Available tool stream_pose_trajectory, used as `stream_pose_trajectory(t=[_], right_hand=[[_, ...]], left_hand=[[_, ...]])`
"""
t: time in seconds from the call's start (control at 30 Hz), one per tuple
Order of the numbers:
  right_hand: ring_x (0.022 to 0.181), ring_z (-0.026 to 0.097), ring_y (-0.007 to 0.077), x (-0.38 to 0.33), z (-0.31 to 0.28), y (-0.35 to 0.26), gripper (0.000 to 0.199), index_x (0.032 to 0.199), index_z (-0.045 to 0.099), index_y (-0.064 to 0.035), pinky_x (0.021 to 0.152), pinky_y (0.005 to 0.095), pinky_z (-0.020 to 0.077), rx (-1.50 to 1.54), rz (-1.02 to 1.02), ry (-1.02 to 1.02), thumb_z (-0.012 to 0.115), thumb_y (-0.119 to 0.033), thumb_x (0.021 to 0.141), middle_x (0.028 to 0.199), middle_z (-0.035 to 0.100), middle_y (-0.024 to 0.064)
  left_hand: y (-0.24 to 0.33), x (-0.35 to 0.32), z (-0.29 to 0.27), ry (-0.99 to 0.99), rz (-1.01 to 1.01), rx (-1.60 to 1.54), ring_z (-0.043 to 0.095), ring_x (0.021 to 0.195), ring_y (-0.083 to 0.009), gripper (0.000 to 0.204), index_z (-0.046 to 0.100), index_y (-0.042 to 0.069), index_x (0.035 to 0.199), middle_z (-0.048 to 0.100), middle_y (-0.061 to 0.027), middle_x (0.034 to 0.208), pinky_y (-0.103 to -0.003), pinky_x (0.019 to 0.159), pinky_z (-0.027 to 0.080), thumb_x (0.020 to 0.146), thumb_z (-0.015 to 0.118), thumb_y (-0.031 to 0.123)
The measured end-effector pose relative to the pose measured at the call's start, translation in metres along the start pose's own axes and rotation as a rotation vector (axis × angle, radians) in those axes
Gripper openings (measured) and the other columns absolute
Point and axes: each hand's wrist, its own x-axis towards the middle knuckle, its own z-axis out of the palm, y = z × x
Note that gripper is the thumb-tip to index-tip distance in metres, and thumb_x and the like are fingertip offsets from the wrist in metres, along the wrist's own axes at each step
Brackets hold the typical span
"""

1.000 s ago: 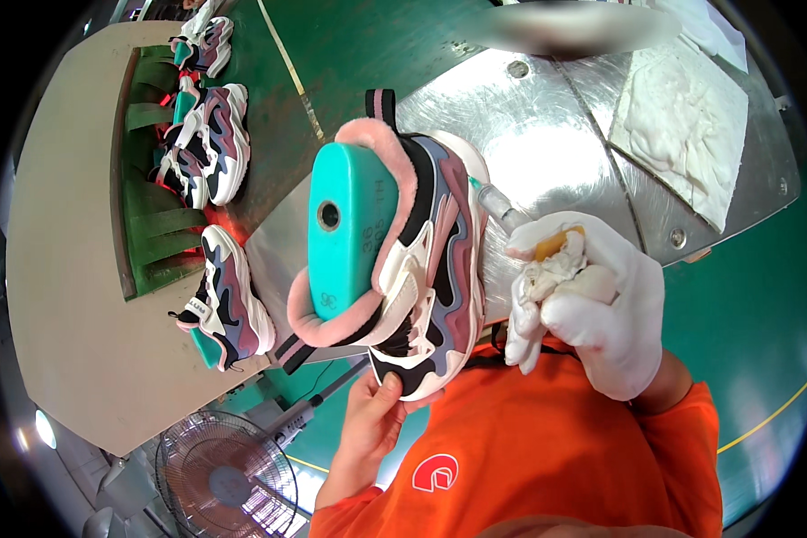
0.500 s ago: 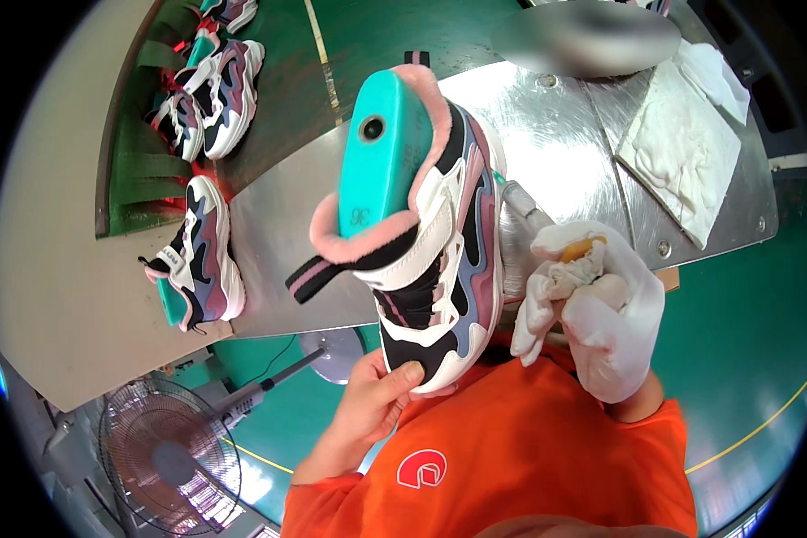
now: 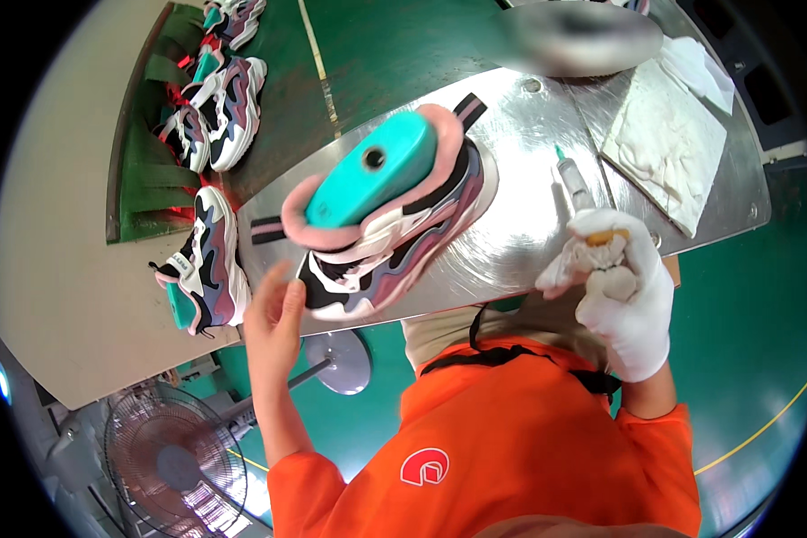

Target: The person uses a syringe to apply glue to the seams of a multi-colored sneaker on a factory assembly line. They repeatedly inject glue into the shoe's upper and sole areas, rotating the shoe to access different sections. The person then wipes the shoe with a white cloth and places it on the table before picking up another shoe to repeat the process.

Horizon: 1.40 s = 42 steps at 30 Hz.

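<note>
A white, black, pink and purple sneaker (image 3: 394, 251) with pink fluffy collar stands on the metal tabletop in front of me. A turquoise shoe last (image 3: 368, 175) fills it. My bare left hand (image 3: 273, 314) is at the toe, fingers apart and slightly blurred; the thumb tip is at the toe's edge. My right hand (image 3: 632, 296), in a white glove, is closed around a slim clear syringe (image 3: 576, 184) with a green tip pointing away from me. Crumpled white material and a yellow-orange patch show at its fingers; exactly what these are is unclear.
Several similar sneakers (image 3: 233, 112) sit along the green slotted strip (image 3: 152, 175) at left, one (image 3: 208, 260) nearer me on the beige surface. A folded white cloth (image 3: 668, 143) lies on the metal tabletop (image 3: 520, 117) at right. Below left stands a fan (image 3: 175, 462).
The sneaker has gone from being held upright by the toe to standing angled on the tabletop. My left hand moved left and its fingers loosened. The right hand and syringe shifted right.
</note>
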Motion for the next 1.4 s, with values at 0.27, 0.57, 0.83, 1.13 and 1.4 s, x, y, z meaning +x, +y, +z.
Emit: stream_pose_trajectory(t=[0.27, 0.57, 0.83, 1.13, 1.4], right_hand=[[0.101, 0.059, 0.0153, 0.017, -0.014, -0.023, 0.096, 0.129, 0.046, -0.0031, 0.092, 0.0261, 0.0426, -0.524, -0.056, -0.033, 0.090, -0.002, 0.043, 0.101, 0.061, 0.0061], [0.092, 0.055, 0.0138, 0.051, -0.003, -0.010, 0.096, 0.133, 0.043, -0.0074, 0.081, 0.0270, 0.0473, -0.615, -0.299, 0.053, 0.091, -0.016, 0.050, 0.102, 0.062, 0.0053], [0.094, 0.056, 0.0155, 0.055, 0.035, -0.029, 0.084, 0.127, 0.045, -0.0015, 0.087, 0.0279, 0.0459, -0.514, -0.301, -0.121, 0.085, -0.010, 0.054, 0.103, 0.061, 0.0098], [0.114, 0.057, 0.0206, 0.029, 0.037, -0.022, 0.074, 0.134, 0.039, -0.0051, 0.096, 0.0327, 0.0475, -0.066, -0.484, 0.007, 0.075, 0.005, 0.070, 0.117, 0.053, 0.0083], [0.096, 0.065, 0.0190, 0.001, 0.020, -0.023, 0.064, 0.130, 0.042, -0.0055, 0.075, 0.0269, 0.0549, -0.017, -0.275, 0.206, 0.067, 0.012, 0.073, 0.107, 0.056, 0.0097]], left_hand=[[0.069, 0.050, 0.057, 0.021, 0.436, -0.008, 0.062, 0.091, -0.0155, 0.072, 0.053, -0.003, 0.118, 0.064, -0.0088, 0.106, -0.028, 0.082, 0.050, 0.059, 0.089, 0.016], [0.067, 0.068, 0.042, -0.169, 0.335, -0.238, 0.061, 0.087, -0.0136, 0.070, 0.057, -0.005, 0.121, 0.064, -0.0068, 0.098, -0.026, 0.078, 0.050, 0.067, 0.081, 0.032], [0.041, 0.051, 0.027, -0.158, 0.360, -0.389, 0.058, 0.103, -0.0182, 0.092, 0.044, -0.005, 0.133, 0.057, -0.0106, 0.120, -0.030, 0.087, 0.048, 0.064, 0.085, 0.038], [0.037, 0.015, 0.031, 0.048, 0.548, -0.558, 0.058, 0.102, -0.0172, 0.100, 0.029, 0.002, 0.132, 0.053, -0.0112, 0.118, -0.030, 0.086, 0.051, 0.058, 0.091, 0.030], [0.054, 0.010, 0.034, 0.152, 0.534, -0.538, 0.059, 0.091, -0.0136, 0.095, 0.029, -0.003, 0.134, 0.056, -0.0089, 0.110, -0.025, 0.077, 0.050, 0.065, 0.086, 0.028]])
